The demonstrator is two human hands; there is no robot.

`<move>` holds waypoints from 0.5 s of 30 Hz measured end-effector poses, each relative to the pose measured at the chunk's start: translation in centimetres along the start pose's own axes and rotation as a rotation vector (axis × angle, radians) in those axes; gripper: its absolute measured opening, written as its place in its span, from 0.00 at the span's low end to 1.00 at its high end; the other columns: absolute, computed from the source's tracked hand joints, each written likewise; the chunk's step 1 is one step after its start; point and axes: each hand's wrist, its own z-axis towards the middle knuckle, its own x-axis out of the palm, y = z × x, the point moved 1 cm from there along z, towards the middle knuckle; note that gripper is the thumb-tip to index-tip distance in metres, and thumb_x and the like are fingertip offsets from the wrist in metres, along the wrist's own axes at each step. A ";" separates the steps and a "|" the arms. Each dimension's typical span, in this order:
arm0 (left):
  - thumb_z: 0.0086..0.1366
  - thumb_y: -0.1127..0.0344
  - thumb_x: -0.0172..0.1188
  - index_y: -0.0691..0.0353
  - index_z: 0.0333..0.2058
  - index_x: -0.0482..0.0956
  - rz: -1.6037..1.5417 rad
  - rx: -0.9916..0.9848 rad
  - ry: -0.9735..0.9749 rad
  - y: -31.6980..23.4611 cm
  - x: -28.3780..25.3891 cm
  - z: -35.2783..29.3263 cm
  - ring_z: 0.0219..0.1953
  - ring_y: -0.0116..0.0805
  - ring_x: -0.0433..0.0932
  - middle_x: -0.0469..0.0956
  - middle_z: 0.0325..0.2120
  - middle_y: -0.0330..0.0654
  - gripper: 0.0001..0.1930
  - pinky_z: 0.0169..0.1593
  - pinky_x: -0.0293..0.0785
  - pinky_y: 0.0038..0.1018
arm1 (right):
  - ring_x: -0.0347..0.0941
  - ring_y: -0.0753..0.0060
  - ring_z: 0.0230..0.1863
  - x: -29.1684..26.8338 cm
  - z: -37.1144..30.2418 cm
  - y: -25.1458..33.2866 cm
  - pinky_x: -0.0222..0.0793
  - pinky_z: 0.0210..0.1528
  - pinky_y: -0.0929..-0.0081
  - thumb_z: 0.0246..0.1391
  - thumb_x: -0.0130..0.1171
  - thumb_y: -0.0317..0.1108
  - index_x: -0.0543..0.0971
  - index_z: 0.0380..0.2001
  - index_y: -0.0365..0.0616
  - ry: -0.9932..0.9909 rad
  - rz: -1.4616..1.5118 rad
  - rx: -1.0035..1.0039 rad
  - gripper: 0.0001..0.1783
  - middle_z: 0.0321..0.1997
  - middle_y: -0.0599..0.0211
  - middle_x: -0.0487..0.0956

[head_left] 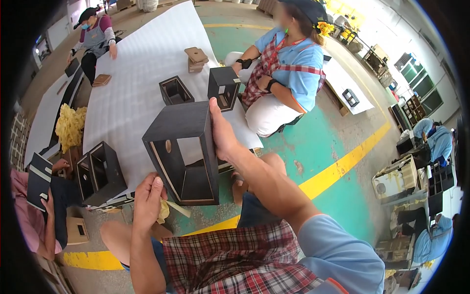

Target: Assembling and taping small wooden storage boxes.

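Observation:
A black open-fronted wooden box [181,120] is held up in front of me, tilted, with a round hole in one inner wall. My right hand [223,131] grips its right side, the thumb lying along the top edge. At the lower left edge of the box, my left hand [148,200] is closed in a pinch. A pale narrow strip [178,209] sticks out beside it, next to a crumpled yellowish piece [163,212]. I cannot make out whether the fingers hold the strip or something else.
On the white-covered table [132,68] stand more black boxes [175,90] and a stack of brown panels [196,58]. A co-worker [284,73] sits close at the right. At the left, another person holds a black panel [39,181] near yellow fluffy material [71,127].

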 end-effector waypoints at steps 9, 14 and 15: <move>0.80 0.49 0.48 0.67 0.44 0.79 -0.011 0.007 -0.007 0.1 0.0 0.2 0.24 0.23 0.69 0.71 0.20 0.34 0.23 0.30 0.64 0.24 | 0.76 0.64 0.55 0.2 -0.1 -0.3 0.70 0.61 0.66 0.62 0.49 0.76 0.78 0.57 0.34 -0.010 0.016 -0.022 0.49 0.56 0.55 0.80; 0.80 0.48 0.47 0.64 0.42 0.79 -0.021 0.010 -0.021 0.8 -0.2 0.2 0.25 0.20 0.70 0.72 0.23 0.33 0.23 0.29 0.65 0.20 | 0.77 0.63 0.55 0.8 -0.6 -0.2 0.70 0.61 0.66 0.63 0.49 0.75 0.78 0.57 0.33 -0.007 -0.014 -0.012 0.49 0.56 0.54 0.81; 0.80 0.48 0.47 0.64 0.42 0.79 -0.022 0.011 -0.021 0.8 -0.2 0.2 0.25 0.20 0.70 0.72 0.23 0.33 0.23 0.29 0.65 0.20 | 0.77 0.63 0.55 0.9 -0.8 -0.1 0.70 0.61 0.66 0.63 0.49 0.75 0.78 0.57 0.33 -0.007 -0.015 -0.012 0.49 0.56 0.54 0.81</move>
